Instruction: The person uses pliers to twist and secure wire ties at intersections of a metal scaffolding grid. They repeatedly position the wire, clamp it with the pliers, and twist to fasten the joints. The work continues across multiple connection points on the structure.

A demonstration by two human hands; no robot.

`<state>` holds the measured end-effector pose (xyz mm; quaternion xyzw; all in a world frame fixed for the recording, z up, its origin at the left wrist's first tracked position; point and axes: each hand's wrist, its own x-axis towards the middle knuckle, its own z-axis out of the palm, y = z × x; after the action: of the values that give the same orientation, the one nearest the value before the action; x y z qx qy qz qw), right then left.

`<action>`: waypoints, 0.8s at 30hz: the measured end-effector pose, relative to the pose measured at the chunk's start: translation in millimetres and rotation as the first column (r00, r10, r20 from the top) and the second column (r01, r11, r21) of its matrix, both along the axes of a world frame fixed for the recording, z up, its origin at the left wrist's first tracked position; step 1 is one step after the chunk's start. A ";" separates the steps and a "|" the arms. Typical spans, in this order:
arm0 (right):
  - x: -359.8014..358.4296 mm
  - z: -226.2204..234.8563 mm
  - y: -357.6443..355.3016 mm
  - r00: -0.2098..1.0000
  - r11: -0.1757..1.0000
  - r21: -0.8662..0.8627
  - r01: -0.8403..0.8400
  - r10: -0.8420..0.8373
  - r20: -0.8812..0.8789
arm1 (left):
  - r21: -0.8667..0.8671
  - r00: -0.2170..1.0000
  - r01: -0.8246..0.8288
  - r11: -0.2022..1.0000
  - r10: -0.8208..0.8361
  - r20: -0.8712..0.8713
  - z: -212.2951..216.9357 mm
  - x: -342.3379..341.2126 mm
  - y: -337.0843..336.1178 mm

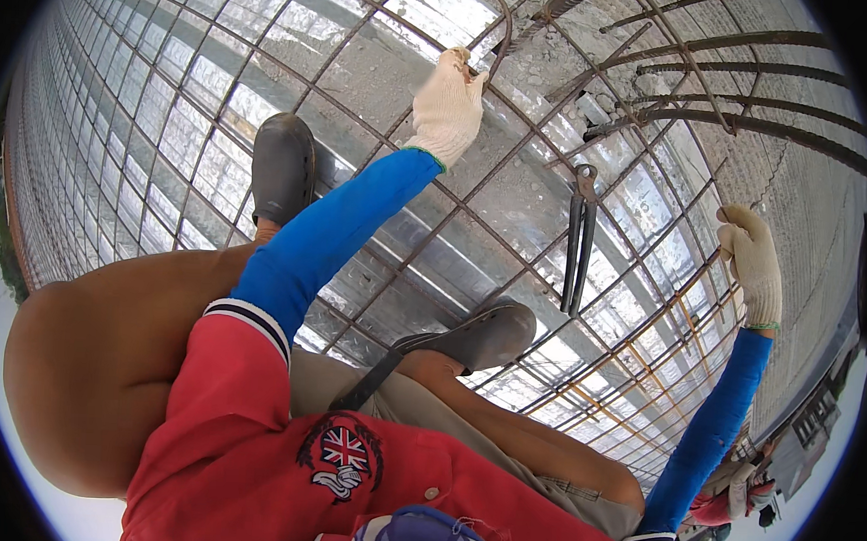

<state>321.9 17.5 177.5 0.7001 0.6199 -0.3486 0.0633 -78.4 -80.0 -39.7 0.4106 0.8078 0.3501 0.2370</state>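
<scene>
My left hand (448,107), in a cream knit glove, is closed at the upper middle, its fingertips around the lower end of a bent steel bar (507,32) beside the mesh. Out to the right, my right hand (753,265), gloved alike, has its fingers curled in by the concrete wall; whatever they hold is too small to make out. Between the two hands, a pair of dark-handled nippers (578,238) lies on the rebar mesh (465,206), jaws toward the far side.
Several thick ribbed bars (750,118) curve out at the upper right, along the rough concrete wall (813,229). Shiny metal decking (424,260) lies under the mesh. My grey clogs (283,167) rest on the grid. Another person (724,496) is at the lower right.
</scene>
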 end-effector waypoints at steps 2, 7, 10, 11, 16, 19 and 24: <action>-11.4 35.0 -19.6 0.996 0.991 -0.111 -0.081 0.085 0.035 | 0.002 1.000 -0.019 1.000 0.019 0.021 0.4 -1.4 -1.9; -91.4 48.9 -27.2 0.914 0.924 0.000 -0.382 0.377 -0.151 | -0.039 0.997 -0.073 0.997 0.073 -0.005 -2.7 -7.7 -6.9; -140.9 -19.8 -8.7 0.805 0.793 0.251 -0.555 0.588 -0.075 | -0.069 0.997 -0.071 0.995 0.070 -0.020 2.0 0.5 0.6; -153.0 -44.2 -4.3 0.800 0.777 0.272 -0.568 0.599 -0.039 | -0.094 0.998 -0.059 0.994 0.056 -0.035 2.8 1.0 1.4; -176.6 -109.0 8.1 0.775 0.749 0.204 -0.630 0.625 0.095 | -0.383 0.991 0.010 0.924 -0.059 -0.118 16.0 0.1 6.4; -177.2 -128.4 17.3 0.774 0.760 0.149 -0.632 0.630 0.064 | -0.449 0.996 -0.013 0.893 -0.029 -0.087 20.1 -1.3 4.2; -189.7 -150.9 19.9 0.778 0.767 0.205 -0.608 0.627 -0.039 | -0.228 0.973 -0.138 0.964 0.174 0.149 15.5 5.2 -4.6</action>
<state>132.2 37.4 26.6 0.4403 0.8472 -0.2871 0.0780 -73.2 -84.5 -24.2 0.2864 0.8482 0.3111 0.3189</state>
